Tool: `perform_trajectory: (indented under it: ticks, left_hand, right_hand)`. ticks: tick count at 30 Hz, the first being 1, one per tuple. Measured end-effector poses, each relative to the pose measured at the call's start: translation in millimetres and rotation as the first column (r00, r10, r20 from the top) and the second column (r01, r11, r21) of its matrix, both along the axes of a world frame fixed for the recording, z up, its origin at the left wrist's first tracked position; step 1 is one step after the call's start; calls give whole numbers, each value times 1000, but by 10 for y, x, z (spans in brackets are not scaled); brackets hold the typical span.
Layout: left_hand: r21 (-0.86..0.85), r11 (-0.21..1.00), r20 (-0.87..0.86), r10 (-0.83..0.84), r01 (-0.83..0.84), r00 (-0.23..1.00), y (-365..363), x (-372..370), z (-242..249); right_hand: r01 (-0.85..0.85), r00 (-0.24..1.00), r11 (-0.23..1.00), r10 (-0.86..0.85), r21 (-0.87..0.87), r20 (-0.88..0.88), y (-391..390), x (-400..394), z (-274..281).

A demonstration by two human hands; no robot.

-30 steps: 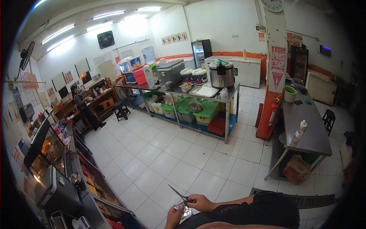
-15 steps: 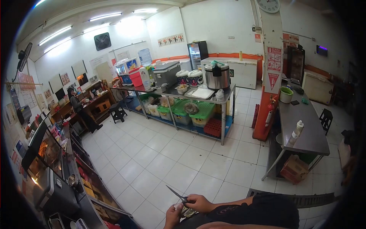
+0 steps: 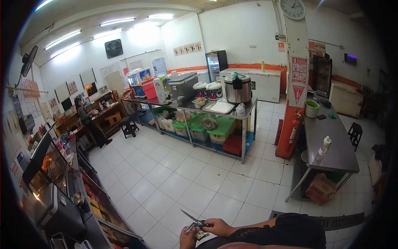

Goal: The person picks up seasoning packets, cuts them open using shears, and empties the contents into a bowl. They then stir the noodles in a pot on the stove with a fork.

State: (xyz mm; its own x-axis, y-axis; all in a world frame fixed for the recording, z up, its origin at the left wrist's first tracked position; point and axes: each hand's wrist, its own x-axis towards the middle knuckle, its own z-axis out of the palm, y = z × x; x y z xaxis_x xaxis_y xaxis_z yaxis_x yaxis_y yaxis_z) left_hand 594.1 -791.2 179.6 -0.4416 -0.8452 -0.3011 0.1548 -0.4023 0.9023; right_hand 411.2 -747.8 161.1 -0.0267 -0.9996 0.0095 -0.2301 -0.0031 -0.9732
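At the bottom of the view my right hand (image 3: 218, 227) is closed round the dark handles of a pair of scissors (image 3: 191, 216). The blades are spread and point to the upper left. Just below and left of it, my left hand (image 3: 188, 239) pinches a small shiny packet (image 3: 202, 235). One blade lies close by the left fingertips, and the packet sits under the scissors between both hands. Its far end is partly hidden by my fingers. My dark sleeve stretches off to the right.
A steel table (image 3: 265, 108) ahead carries rice cookers and coolers, with green-lidded tubs (image 3: 222, 132) beneath. Right stands another steel table (image 3: 331, 145) with a bottle (image 3: 323, 150), beside an orange-based pillar (image 3: 287, 141). A glass-fronted counter (image 3: 97, 199) runs along the left. A person (image 3: 84, 118) stands at the back left.
The scissor blades have spread apart, and more of the shiny packet shows between my hands. The room sits slightly lower in the view.
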Motion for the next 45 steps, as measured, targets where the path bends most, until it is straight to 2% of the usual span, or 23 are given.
perform_trajectory:
  ticks: [1,3,4,5,6,8,9,10,12,13,16,19,20,22,25,26,30,32,36,38,42,44,45]
  left_hand:
    - [-99,995,15,-23,25,1000,-89,43,-257]
    - [-290,955,50,-59,71,997,-250,112,-801]
    - [-380,920,71,-74,96,995,-299,133,-993]
    - [-465,877,95,-89,123,992,-307,147,-1076]
    - [-154,986,-280,-108,67,954,-193,81,-496]
    - [-87,993,-289,-96,73,952,-145,-29,-196]
    - [-22,997,-299,-80,77,951,-122,-41,-160]
    - [-20,997,-300,-75,73,951,-137,-16,-240]
    - [-116,978,-328,-202,173,923,-218,-8,-359]
    - [-122,979,-332,-198,166,922,-184,-16,-337]
    - [-1,999,-114,-54,54,992,55,-54,-152]
    - [-62,992,-289,-124,111,949,-85,-48,-137]
    - [-60,992,-286,-125,113,950,-132,-35,-178]
    - [-50,998,-251,-43,32,967,-235,-15,-360]
    - [-23,995,-191,90,-96,977,-212,47,-597]
    - [61,956,-183,295,-288,938,-55,-110,-210]
    - [-87,949,-58,300,-304,952,-81,-28,-206]
    - [82,906,-92,422,-415,902,-65,-52,-77]
    - [-8,947,-48,320,-321,946,-74,59,-156]
    - [-73,971,11,230,-228,973,-37,60,-157]
    - [71,981,-19,183,-181,983,-46,46,-460]
    - [117,991,-187,82,-61,979,-71,119,-912]
    - [116,991,-192,84,-62,978,-75,114,-869]
  right_hand:
    - [1,1000,1000,-1,1,-2,0,7,-31]
    - [-27,989,1000,25,10,147,-5,31,-119]
    - [-22,999,1000,22,-7,35,8,31,-33]
    - [-21,999,1000,22,-3,36,16,39,0]
    - [-20,999,1000,20,2,26,20,47,22]
    - [-18,1000,1000,18,10,20,16,84,18]
    - [20,995,1000,-22,16,102,12,106,2]
    - [55,982,998,-58,24,180,8,120,-9]
    - [83,978,994,-95,71,187,0,116,-4]
    - [117,970,986,-139,119,197,-11,111,-7]
    - [115,976,990,-127,76,179,-28,107,-135]
    - [68,974,997,-74,37,216,-36,128,-221]
    - [69,973,997,-76,39,219,-25,133,-238]
    - [-61,998,998,61,10,31,10,122,-163]
    - [-72,997,990,70,122,24,54,152,-9]
    - [-72,997,987,65,144,52,48,150,-56]
    - [-83,994,983,71,164,79,27,141,-94]
    - [-152,984,965,127,215,129,29,156,-127]
    - [-193,975,953,160,234,152,14,163,-198]
    - [-119,993,988,116,96,36,10,171,-238]
    - [-73,997,996,71,41,39,55,175,-193]
    - [-37,981,997,24,65,192,67,172,-161]
    - [-38,982,997,25,64,187,50,137,-126]
